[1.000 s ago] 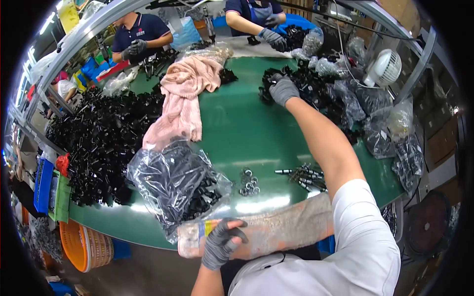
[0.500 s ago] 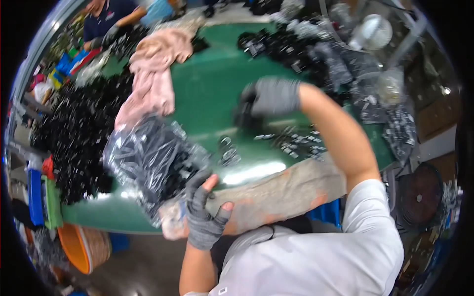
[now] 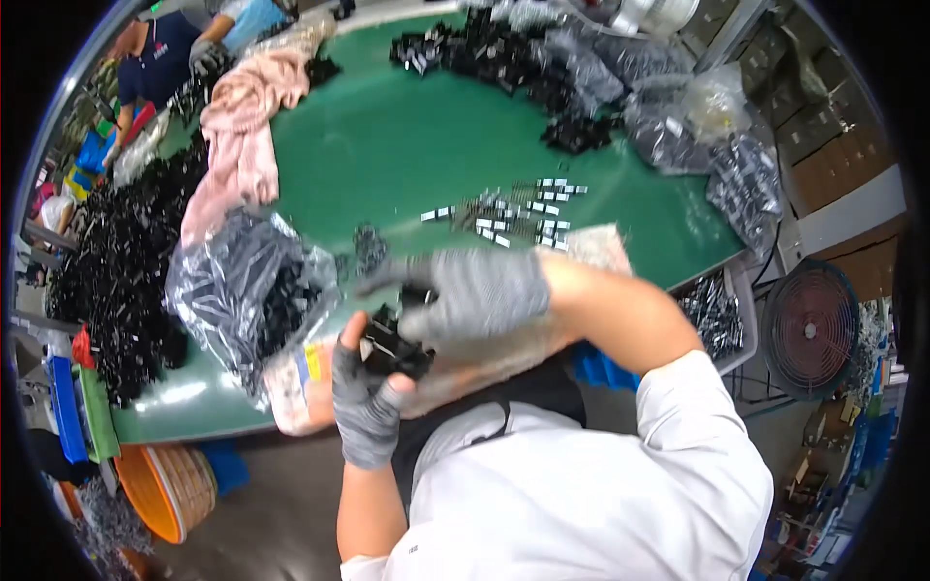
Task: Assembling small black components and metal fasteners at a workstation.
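Note:
My left hand (image 3: pixel 366 412), in a grey glove with bare fingertips, is closed around a small bunch of black plastic pieces (image 3: pixel 392 353) in front of my body. Over the same bunch comes my right hand (image 3: pixel 475 295), also grey-gloved. Its fingers and thumb close on a black piece at the top, a little smeared by motion. Both hands are above a stained pale cloth (image 3: pixel 295 392) along the table's near edge. Just beyond my right hand lie several small black-and-silver strips (image 3: pixel 494 213). A clear plastic bag (image 3: pixel 228 281) holding dark pieces sits left of my hands.
The green table (image 3: pixel 358 126) carries a large black heap (image 3: pixel 116 281) at left, a pink cloth (image 3: pixel 242 126), and more black pieces (image 3: pixel 494 58) at the back. Grey plastic bags (image 3: pixel 668 126) lie at right. A fan (image 3: pixel 812 329) and an orange basket (image 3: pixel 160 489) flank the table. A co-worker (image 3: pixel 160 58) is far left.
My right hand has come back toward my body with black pieces, meeting my left. The left hand, empty before, now holds a bunch. The view has shifted to the right.

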A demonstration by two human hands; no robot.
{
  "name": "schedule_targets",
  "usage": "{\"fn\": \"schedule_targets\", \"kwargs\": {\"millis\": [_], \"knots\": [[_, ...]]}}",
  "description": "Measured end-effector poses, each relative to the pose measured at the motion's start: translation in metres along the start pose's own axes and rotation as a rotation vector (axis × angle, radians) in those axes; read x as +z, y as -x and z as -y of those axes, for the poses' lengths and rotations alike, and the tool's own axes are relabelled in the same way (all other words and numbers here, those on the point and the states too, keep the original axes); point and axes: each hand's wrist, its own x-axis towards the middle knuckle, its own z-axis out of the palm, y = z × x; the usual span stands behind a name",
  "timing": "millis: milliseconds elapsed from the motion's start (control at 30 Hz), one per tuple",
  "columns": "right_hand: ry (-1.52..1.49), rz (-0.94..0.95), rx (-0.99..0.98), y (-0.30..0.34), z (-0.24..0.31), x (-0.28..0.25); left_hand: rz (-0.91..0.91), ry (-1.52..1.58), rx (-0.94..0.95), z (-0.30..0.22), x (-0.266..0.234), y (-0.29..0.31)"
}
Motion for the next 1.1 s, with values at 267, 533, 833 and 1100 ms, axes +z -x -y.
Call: {"fn": "schedule_targets", "kwargs": {"millis": [267,533,833,1100], "knots": [[0.024,-0.083,1.064,0.067,-0.071,-0.023,-0.105,0.198,-0.079,0.017,-0.018,0.007],[0.313,0.187,0.922,0.047,-0.086,-0.002,-0.096,0.045,-0.093,0.054,-0.042,0.004],[0.072,0.182,0.993,0.105,-0.116,0.008,-0.061,-0.052,0.003,0.067,-0.036,0.015],[0.084,0.144,1.098,0.090,-0.093,0.022,0.006,-0.100,0.035,0.064,-0.042,0.026]]}}
